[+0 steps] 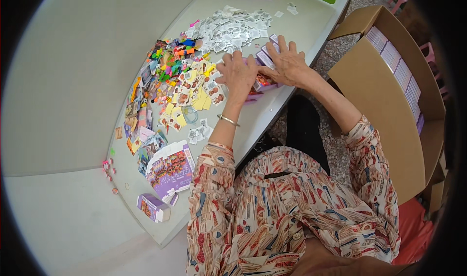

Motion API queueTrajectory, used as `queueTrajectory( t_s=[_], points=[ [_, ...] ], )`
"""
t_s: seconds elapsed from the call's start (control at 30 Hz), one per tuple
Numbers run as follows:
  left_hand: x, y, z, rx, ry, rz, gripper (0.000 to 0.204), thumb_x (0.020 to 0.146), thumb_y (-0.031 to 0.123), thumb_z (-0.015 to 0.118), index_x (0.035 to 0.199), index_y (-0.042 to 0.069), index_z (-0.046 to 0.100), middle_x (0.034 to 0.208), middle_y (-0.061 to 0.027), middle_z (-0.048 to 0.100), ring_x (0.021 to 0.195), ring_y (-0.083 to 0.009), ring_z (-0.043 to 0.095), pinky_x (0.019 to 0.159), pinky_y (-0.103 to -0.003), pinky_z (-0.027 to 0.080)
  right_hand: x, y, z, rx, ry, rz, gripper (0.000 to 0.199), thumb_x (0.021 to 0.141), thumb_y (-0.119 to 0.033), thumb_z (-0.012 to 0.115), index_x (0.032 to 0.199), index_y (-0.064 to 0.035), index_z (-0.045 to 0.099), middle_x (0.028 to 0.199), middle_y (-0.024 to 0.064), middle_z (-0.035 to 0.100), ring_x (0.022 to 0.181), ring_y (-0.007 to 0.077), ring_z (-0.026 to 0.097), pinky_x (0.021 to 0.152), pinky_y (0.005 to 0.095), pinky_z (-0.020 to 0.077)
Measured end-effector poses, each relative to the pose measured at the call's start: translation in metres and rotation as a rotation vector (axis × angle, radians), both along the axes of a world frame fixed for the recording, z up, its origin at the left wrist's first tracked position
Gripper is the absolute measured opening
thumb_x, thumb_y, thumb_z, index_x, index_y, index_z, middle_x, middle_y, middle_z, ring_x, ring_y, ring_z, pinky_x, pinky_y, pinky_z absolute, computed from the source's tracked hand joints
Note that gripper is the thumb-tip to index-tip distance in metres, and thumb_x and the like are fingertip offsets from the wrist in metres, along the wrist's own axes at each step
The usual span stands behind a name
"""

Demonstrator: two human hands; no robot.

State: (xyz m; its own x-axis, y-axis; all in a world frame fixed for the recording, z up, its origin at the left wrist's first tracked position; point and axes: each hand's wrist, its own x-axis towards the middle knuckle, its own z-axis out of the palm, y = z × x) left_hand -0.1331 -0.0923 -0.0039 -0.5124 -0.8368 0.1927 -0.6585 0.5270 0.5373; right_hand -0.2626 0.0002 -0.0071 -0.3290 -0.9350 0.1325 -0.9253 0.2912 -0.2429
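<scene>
Several small purple boxes (265, 83) stand side by side near the table's right edge, partly hidden under my hands. My left hand (238, 76) is at their left side, fingers spread and slightly bent toward the far side. Over the boxes' right side lies my right hand (290, 67), its fingers apart and its thumb reaching left across a box. Another purple-and-white box (266, 58) shows just beyond, between the two hands. What the left fingertips touch is hard to make out.
A heap of small white packets (233, 30) lies at the far side. Left of my hands spread colourful small toys (170, 64), sticker cards (187, 93) and flattened purple cartons (170, 169). A small purple box (153, 208) lies nearest. On the right, a large cardboard carton (384, 101) holds rows of boxes.
</scene>
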Motion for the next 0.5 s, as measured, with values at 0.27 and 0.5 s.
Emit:
queueTrajectory(
  t_s=[0.27,0.5],
  points=[
    [-0.008,-0.028,-0.020,-0.011,-0.257,-0.060,0.055,0.092,0.048,0.040,0.119,0.004,0.060,0.126,-0.0218,0.049,0.119,-0.0410,0.037,0.089,-0.068,0.025,0.004,0.002,0.004,-0.015,-0.116,0.031,0.085,0.080,-0.066,0.055,0.139,-0.0076,0.036,0.140,0.0304,0.026,0.118,0.0501,0.040,0.083,0.0638,0.0455],
    [0.032,-0.024,0.015,0.352,0.258,-0.180,0.071,0.087,0.047,0.058,0.131,-0.007,0.044,0.126,-0.0261,0.048,0.112,-0.0348,0.052,0.098,-0.039,0.041,-0.005,0.004,-0.001,-0.018,-0.133,0.002,0.102,0.070,-0.074,0.061,0.141,-0.0051,0.035,0.140,0.0322,0.028,0.116,0.0501,0.043,0.087,0.0593,0.0453]
  ],
)
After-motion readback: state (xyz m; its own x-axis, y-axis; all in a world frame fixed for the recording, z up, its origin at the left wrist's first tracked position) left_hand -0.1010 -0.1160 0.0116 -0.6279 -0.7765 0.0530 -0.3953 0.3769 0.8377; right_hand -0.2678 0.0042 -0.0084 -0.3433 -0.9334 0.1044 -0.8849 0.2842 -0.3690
